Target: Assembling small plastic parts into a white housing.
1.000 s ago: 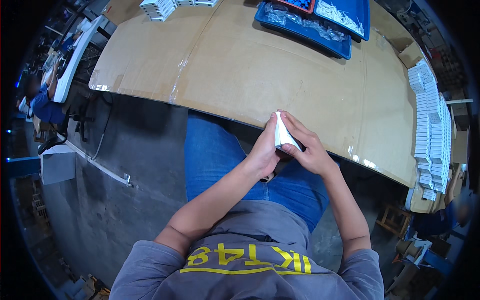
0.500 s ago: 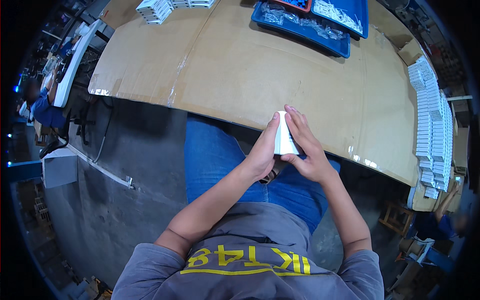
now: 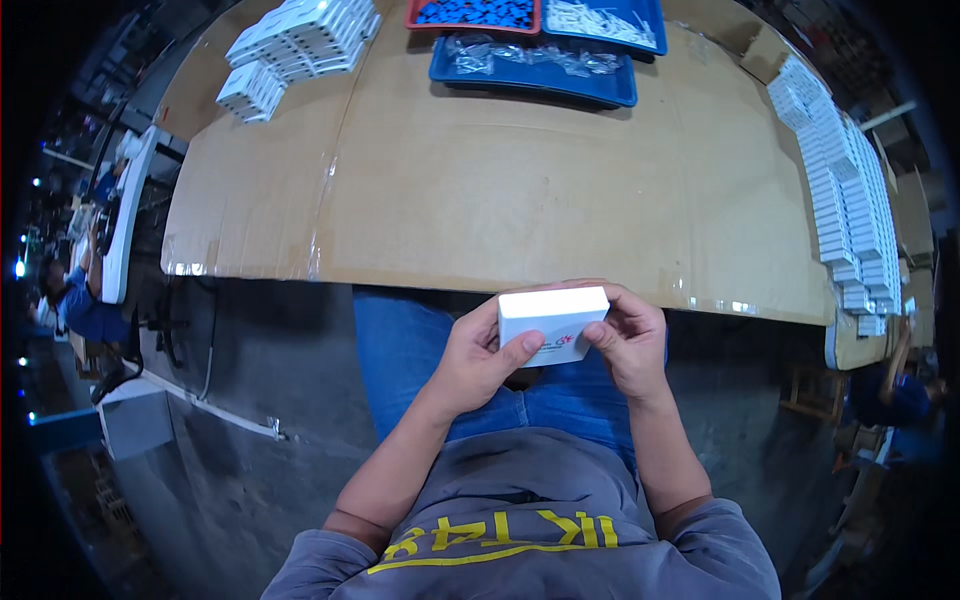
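Observation:
A small white box (image 3: 552, 318) with a little pink and dark print is held between my two hands, above my lap at the table's near edge. My left hand (image 3: 485, 355) grips its left end, the thumb pressed on the printed face. On the other end my right hand (image 3: 632, 340) has its thumb on the same face and its fingers curled behind. The fingers behind the box are partly hidden. A bright blank side of the box faces up.
The brown cardboard-covered table (image 3: 480, 200) spreads ahead. Stacked white boxes stand at far left (image 3: 300, 45) and along the right edge (image 3: 845, 190). At the back are a blue tray of clear plastic bags (image 3: 535, 85), a red tray of blue pieces (image 3: 475, 14) and a blue tray of white pieces (image 3: 605, 22).
The white box has turned from narrow and upright between my palms to lying broad, its printed face toward me. My hands moved slightly down and apart. The view has shifted, showing more of the trays.

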Demonstrator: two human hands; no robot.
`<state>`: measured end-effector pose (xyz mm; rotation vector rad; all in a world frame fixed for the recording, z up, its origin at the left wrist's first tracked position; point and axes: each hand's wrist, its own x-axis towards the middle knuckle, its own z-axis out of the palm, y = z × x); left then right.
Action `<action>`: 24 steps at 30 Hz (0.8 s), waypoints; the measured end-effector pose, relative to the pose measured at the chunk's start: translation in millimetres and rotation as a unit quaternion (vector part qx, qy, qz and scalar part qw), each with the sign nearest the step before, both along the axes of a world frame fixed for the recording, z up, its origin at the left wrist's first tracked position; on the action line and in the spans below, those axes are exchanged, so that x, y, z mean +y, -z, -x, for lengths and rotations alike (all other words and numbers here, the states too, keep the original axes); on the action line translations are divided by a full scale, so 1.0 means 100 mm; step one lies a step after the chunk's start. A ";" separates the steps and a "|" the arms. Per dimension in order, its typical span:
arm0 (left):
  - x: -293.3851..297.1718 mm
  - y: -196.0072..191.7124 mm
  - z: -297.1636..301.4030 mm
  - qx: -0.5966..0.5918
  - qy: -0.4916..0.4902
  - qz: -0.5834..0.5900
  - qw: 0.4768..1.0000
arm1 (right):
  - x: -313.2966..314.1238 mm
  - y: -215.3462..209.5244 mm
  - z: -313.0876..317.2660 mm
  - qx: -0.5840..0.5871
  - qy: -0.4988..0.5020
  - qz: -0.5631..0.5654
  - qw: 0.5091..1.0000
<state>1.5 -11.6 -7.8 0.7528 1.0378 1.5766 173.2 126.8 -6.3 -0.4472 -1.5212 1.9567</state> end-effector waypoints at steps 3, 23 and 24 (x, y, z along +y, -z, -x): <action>-0.02 -0.06 0.02 0.014 0.017 -0.016 1.000 | -0.08 -0.09 -0.01 0.039 0.007 0.025 0.999; 0.05 0.09 -0.03 -0.169 -0.136 -0.034 0.976 | -0.23 -0.01 0.18 -0.032 0.032 0.084 0.995; 0.08 0.07 -0.02 -0.168 -0.136 -0.034 0.976 | -0.23 0.00 0.18 -0.004 0.051 0.084 0.995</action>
